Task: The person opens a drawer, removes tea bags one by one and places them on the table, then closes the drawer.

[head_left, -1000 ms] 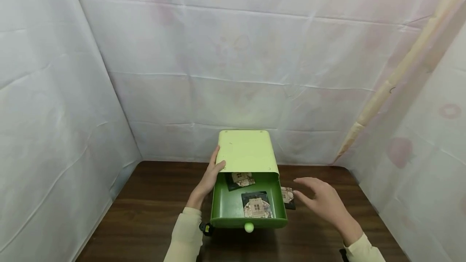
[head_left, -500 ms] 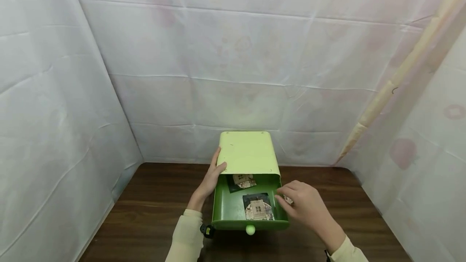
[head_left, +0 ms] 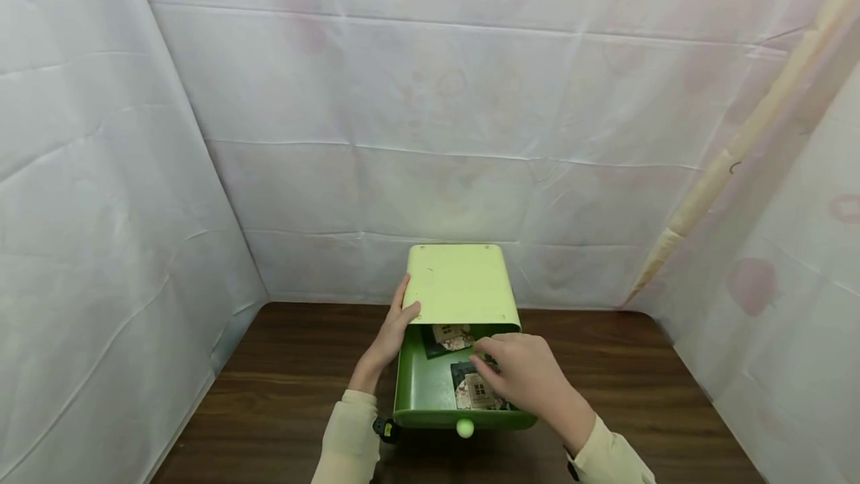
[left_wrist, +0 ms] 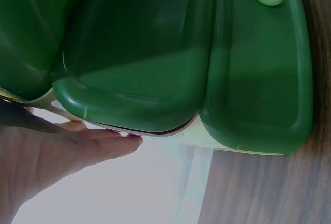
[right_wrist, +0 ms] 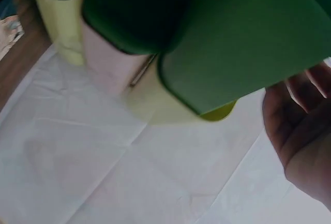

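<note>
A pale green drawer unit (head_left: pixel 460 284) stands on the table, its dark green top drawer (head_left: pixel 430 387) pulled out. Two dark, patterned sachets lie inside: a rear sachet (head_left: pixel 443 337) partly beneath the casing and a front sachet (head_left: pixel 468 387) partly covered by my right hand. My left hand (head_left: pixel 391 334) rests on the casing's left side, thumb at the top front edge; the left wrist view shows its fingers (left_wrist: pixel 103 138) straight against the side. Over the drawer's right half, my right hand (head_left: pixel 531 376) has its thumb and fingers bent and apart, with nothing visibly held.
Lower drawers (left_wrist: pixel 134 79) are closed under the open one. Another sachet (right_wrist: pixel 9 32) lies on the wooden table (head_left: pixel 282 394), right of the unit. White cloth (head_left: pixel 336 133) hangs close behind and on both sides. A round knob (head_left: pixel 465 428) sticks out in front.
My right hand has moved left, from beside the sachet on the table to above the open drawer. The left hand keeps its place on the casing.
</note>
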Demonstrator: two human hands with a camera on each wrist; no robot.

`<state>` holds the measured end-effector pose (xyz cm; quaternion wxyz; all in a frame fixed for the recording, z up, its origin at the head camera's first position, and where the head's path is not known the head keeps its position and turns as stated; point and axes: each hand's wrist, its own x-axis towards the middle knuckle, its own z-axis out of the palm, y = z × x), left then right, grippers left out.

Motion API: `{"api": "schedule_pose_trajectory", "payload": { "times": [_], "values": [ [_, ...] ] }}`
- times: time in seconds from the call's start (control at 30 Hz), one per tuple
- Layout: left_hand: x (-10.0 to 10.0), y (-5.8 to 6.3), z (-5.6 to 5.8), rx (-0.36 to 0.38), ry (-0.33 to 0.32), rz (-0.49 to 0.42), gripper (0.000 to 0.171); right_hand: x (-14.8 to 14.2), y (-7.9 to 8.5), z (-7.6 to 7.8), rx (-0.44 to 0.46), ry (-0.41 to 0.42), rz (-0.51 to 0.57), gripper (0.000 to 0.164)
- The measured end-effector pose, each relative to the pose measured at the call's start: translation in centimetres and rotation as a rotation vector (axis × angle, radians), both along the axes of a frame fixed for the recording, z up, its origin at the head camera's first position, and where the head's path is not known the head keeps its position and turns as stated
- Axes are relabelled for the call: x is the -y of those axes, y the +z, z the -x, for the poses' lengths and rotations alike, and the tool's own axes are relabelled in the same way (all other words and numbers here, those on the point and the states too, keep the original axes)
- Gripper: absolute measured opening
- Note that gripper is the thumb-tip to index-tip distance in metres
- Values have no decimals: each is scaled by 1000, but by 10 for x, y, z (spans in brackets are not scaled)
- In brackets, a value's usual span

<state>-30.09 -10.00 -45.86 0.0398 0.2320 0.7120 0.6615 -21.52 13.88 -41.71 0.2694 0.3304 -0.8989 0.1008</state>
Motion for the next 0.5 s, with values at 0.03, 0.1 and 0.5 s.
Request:
{"api": "schedule_pose_trajectory", "payload": {
  "times": [0.03,0.1,0.5],
  "values": [
    [0,0,0,1,-1,-1,62,3,1,1,36,1,-16,7],
    [-1,2,0,2,0,0,62,7,3,3,100,4,-49,12],
    [-2,1,0,17,-21,-9,61,35,14,8,450,-55,-263,42]
  ]
}}
